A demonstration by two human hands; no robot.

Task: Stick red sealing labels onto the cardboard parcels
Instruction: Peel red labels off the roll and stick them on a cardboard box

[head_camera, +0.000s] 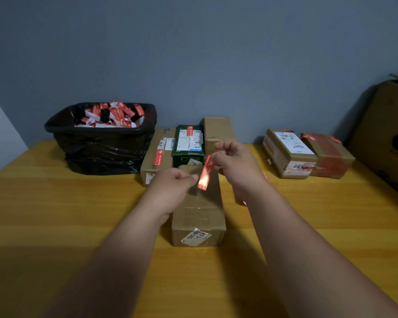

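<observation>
While both hands hover above the cardboard parcel [198, 216] in the middle of the wooden surface [55, 214], the right hand [236, 166] pinches the top of a red sealing label [205, 174] and the left hand [172, 184] pinches its lower edge. Behind stand labelled parcels [157, 154], a green box [189, 143] and a black-lined bin [101, 138] of label scraps; two more parcels [290, 152] sit at right. Bare surface lies at either side.

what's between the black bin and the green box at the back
Head view: a flat brown parcel with a red label, between the bin and the green box.
</observation>
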